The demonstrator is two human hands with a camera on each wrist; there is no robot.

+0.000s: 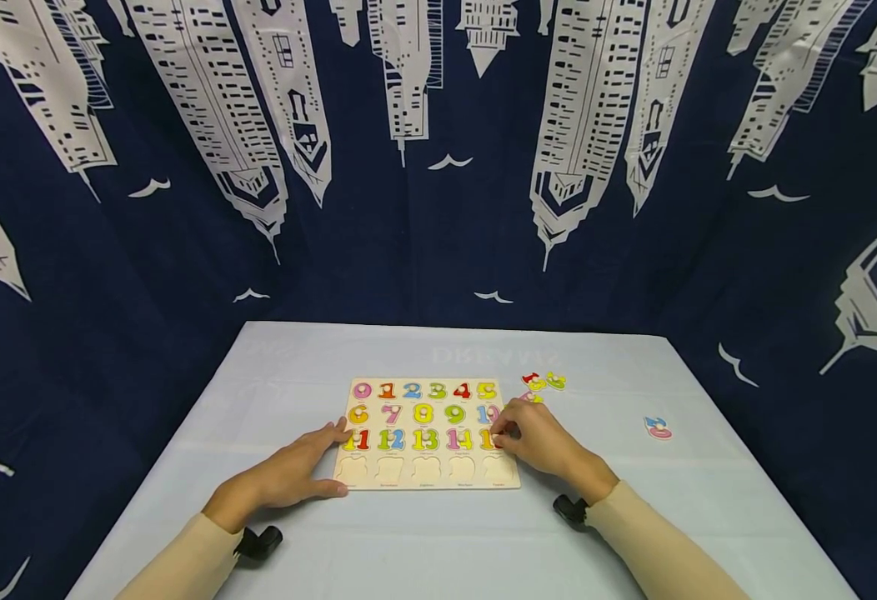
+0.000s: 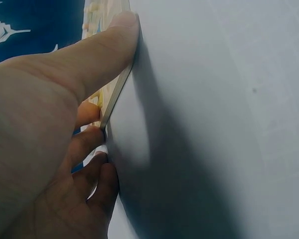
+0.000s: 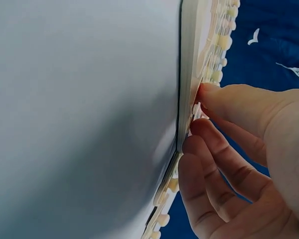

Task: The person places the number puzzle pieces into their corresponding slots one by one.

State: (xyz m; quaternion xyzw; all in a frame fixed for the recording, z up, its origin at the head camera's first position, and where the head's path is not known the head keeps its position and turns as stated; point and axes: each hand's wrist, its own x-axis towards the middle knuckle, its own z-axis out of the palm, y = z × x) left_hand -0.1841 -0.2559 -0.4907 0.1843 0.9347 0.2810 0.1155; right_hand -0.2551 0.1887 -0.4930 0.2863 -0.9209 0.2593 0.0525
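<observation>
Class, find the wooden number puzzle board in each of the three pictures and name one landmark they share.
Head: the puzzle board lies centre-low on the table, between both hands.
Left wrist: only its thin edge shows, upper left, under the left hand's thumb.
Right wrist: its edge runs down from top centre, beside the right hand's fingers.
Shared landmark: the pale grey table.

A table (image 1: 258,400) covered with a pale grey-blue cloth is seen. A wooden number puzzle board (image 1: 427,479) is laid flat near its front middle. Loose number pieces (image 1: 545,382) are scattered just beside the board's far right corner, and one pink-and-blue piece (image 1: 658,427) is set well apart to the right.
</observation>
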